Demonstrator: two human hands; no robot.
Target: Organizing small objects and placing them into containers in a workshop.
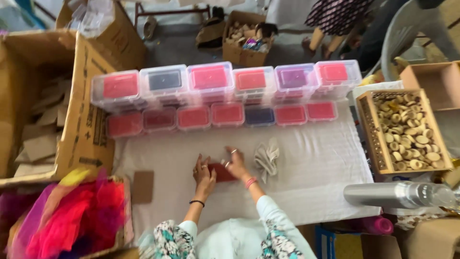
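- A small dark red flat piece is kept low on the white-covered surface, just in front of the body, so that it can be pressed flat between both hands.
- The left hand is laid at the piece's left edge, fingers spread and slightly bent, wrist straight, forearm coming up from the lower middle of the view; its grip is loose, resting against the piece rather than closed round it.
- The right hand is set over the piece's upper right part, fingers curled down onto it; the piece appears to be pinned or lightly pinched, though how firmly cannot be told.
- A crumpled grey cloth is left just to the right of that hand, within easy reach.
- A brown card square lies apart to the left, beside a box of bright pink and red fluff.
- A wooden crate of pale wooden rings is stood at the right edge.
- Further off, clear lidded boxes with red, pink and purple contents are ranged in two rows across the surface, stacked out of the working space.
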